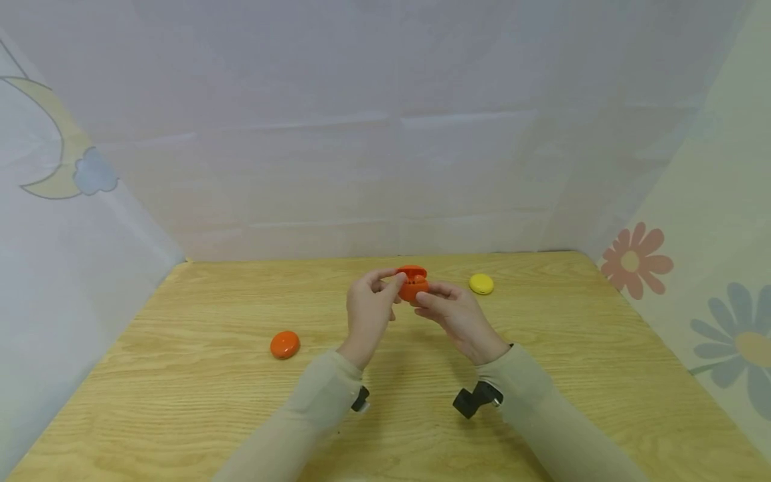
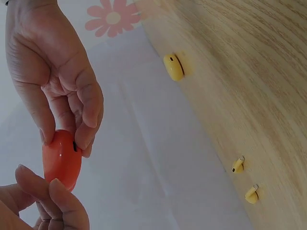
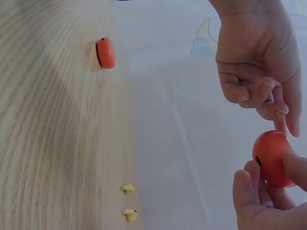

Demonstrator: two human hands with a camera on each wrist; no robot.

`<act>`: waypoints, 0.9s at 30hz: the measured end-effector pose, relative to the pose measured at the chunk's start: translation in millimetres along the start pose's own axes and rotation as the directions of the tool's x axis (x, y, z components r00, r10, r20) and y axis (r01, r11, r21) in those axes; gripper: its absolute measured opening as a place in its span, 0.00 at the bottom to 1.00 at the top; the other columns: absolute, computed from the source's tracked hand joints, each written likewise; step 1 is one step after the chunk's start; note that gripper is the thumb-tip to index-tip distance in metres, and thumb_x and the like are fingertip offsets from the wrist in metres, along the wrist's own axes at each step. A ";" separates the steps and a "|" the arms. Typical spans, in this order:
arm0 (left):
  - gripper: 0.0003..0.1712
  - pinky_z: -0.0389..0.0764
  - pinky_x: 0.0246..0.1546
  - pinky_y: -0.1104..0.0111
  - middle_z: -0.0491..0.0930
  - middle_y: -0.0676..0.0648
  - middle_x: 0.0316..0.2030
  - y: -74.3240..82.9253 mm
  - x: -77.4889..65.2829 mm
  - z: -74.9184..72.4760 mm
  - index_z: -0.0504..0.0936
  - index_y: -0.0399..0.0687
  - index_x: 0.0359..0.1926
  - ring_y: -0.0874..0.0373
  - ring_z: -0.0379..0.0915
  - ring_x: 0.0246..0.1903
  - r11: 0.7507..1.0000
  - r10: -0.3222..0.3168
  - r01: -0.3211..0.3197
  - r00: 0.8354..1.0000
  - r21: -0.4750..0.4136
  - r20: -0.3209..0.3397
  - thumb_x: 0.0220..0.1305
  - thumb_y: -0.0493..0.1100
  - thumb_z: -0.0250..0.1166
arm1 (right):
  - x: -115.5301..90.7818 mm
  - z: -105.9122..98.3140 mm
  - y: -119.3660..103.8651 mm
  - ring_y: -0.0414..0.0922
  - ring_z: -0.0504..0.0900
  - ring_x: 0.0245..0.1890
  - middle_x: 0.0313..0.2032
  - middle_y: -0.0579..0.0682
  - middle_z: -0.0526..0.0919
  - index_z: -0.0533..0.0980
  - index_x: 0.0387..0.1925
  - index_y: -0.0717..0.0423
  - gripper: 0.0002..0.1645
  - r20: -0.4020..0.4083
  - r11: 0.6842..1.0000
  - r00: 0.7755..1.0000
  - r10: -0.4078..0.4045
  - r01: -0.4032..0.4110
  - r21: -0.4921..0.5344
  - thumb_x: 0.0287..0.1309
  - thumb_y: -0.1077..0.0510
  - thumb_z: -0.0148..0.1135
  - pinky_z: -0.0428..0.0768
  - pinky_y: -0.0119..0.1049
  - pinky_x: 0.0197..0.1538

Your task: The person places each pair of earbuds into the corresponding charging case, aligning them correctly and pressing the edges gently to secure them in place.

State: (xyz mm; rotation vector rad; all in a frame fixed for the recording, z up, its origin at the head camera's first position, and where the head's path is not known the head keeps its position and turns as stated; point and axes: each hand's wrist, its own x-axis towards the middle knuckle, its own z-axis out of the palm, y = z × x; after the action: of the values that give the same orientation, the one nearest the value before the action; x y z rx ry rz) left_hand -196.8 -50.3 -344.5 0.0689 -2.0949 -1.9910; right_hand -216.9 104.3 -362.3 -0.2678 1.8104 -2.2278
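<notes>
An orange earbud case (image 1: pixel 413 289) is held up over the table with its lid raised, and an orange earbud (image 1: pixel 419 278) shows inside. My right hand (image 1: pixel 460 318) grips the body of the case between thumb and fingers. My left hand (image 1: pixel 369 308) pinches the opposite edge near the lid, its thumb at the opening. In the left wrist view the orange shell spans the gap between both hands. Any earbud under the left fingertips is hidden.
A closed orange case (image 1: pixel 284 345) lies on the wooden table (image 1: pixel 199 402) to the left. A yellow case (image 1: pixel 481 284) lies at the back right. Two yellow earbuds, one nearer (image 2: pixel 238 165) and one beside it (image 2: pixel 252 194), lie on the table. A pale cloth (image 1: pixel 385 167) hangs behind.
</notes>
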 end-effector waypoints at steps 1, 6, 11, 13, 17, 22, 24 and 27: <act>0.15 0.70 0.14 0.73 0.77 0.46 0.20 -0.4 0.6 -0.8 0.84 0.39 0.48 0.62 0.62 0.09 1.000 0.002 -0.002 1.000 -0.005 -0.005 0.65 0.43 0.66 | 0.0 0.0 -0.4 0.40 0.82 0.41 0.48 0.53 0.77 0.69 0.57 0.75 0.20 -0.002 1.000 1.000 0.004 -0.004 -0.001 0.67 0.66 0.56 0.79 0.35 0.52; 0.16 0.69 0.13 0.74 0.77 0.46 0.19 -3.3 3.3 -4.5 0.83 0.36 0.47 0.63 0.63 0.08 1.000 0.007 -0.008 1.000 -0.027 -0.021 0.66 0.44 0.66 | 2.0 0.6 -0.7 0.39 0.82 0.40 0.52 0.58 0.74 0.64 0.61 0.77 0.23 -0.011 1.000 1.000 0.020 -0.020 0.002 0.68 0.68 0.53 0.79 0.33 0.51; 0.16 0.70 0.12 0.75 0.75 0.50 0.17 -5.5 5.8 -6.9 0.82 0.32 0.47 0.64 0.63 0.08 0.998 -0.005 0.004 1.000 -0.061 -0.020 0.68 0.43 0.64 | 2.7 1.9 -1.9 0.39 0.82 0.41 0.56 0.62 0.72 0.62 0.63 0.77 0.25 -0.010 0.999 1.000 0.029 -0.029 0.017 0.69 0.68 0.52 0.79 0.32 0.51; 0.17 0.70 0.12 0.76 0.75 0.51 0.17 -5.7 7.3 -7.6 0.82 0.32 0.47 0.64 0.63 0.08 0.997 -0.026 0.024 1.000 -0.075 -0.015 0.68 0.44 0.63 | 2.9 2.5 -2.3 0.39 0.82 0.41 0.56 0.62 0.71 0.62 0.63 0.77 0.25 -0.014 0.999 0.999 0.034 -0.034 0.023 0.69 0.68 0.51 0.78 0.32 0.51; 0.20 0.71 0.14 0.76 0.74 0.51 0.18 -5.5 9.2 -9.5 0.81 0.32 0.48 0.65 0.63 0.08 0.992 -0.072 0.072 0.997 -0.099 0.004 0.69 0.47 0.62 | 4.2 3.3 -3.1 0.39 0.82 0.42 0.56 0.62 0.71 0.62 0.63 0.77 0.25 -0.016 0.999 0.999 0.034 -0.033 0.033 0.69 0.67 0.52 0.78 0.32 0.51; 0.21 0.72 0.14 0.76 0.73 0.51 0.18 -0.9 11.3 -11.4 0.81 0.31 0.48 0.65 0.62 0.08 0.982 -0.131 0.134 0.991 -0.130 0.033 0.69 0.49 0.62 | 6.2 3.6 -3.2 0.39 0.81 0.43 0.57 0.63 0.70 0.63 0.63 0.77 0.26 -0.006 0.999 1.000 0.024 -0.024 0.040 0.69 0.66 0.53 0.78 0.32 0.52; 0.21 0.72 0.14 0.76 0.73 0.51 0.17 0.6 12.9 -11.8 0.82 0.32 0.47 0.65 0.62 0.07 0.978 -0.153 0.159 0.987 -0.138 0.049 0.69 0.49 0.62 | 6.5 3.8 -2.9 0.40 0.82 0.43 0.57 0.63 0.71 0.63 0.63 0.77 0.25 -0.002 0.999 1.000 0.019 -0.019 0.039 0.69 0.67 0.53 0.78 0.32 0.52; 0.21 0.72 0.14 0.76 0.73 0.51 0.16 1.3 15.9 -12.1 0.82 0.32 0.47 0.65 0.62 0.07 0.971 -0.183 0.192 0.980 -0.145 0.075 0.69 0.49 0.61 | 7.0 4.1 -2.5 0.40 0.82 0.43 0.56 0.62 0.72 0.63 0.62 0.78 0.25 0.000 0.999 1.000 0.011 -0.011 0.038 0.69 0.67 0.52 0.79 0.32 0.51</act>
State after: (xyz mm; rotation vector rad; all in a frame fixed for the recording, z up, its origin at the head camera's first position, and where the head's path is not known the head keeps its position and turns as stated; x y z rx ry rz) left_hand -209.4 -65.2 -340.5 0.1866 -2.0317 -2.2844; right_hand -222.5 98.8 -359.1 -0.2493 1.7627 -2.2522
